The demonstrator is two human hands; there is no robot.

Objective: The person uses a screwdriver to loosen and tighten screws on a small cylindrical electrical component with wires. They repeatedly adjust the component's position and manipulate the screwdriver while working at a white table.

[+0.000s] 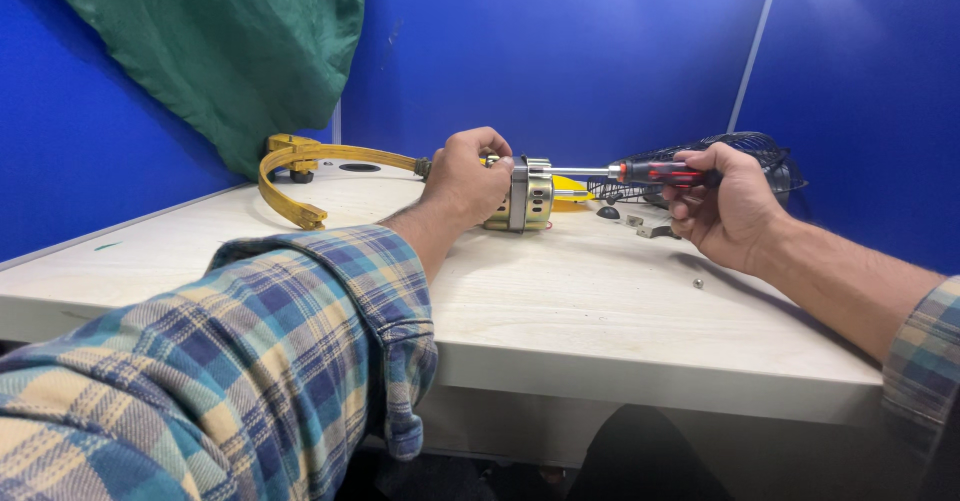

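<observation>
Plaid-sleeved left hand (465, 181) clasping ribbed metal motor (525, 196), right hand (725, 206) gripping rubbery screwdriver (655, 173).

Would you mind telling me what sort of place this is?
Probably a repair workstation: a pale table between blue partitions, with a motor, screwdriver and wire fan guard.

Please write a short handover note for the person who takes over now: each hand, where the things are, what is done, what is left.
Left hand: grips the small motor, lying on its side on the table.
Right hand: holds the red-and-black screwdriver, tip at the motor's end.
Nearby: yellow curved part, wire guard, loose small parts.
Done: guard is off.
Left: screw state not visible; check it.
</observation>
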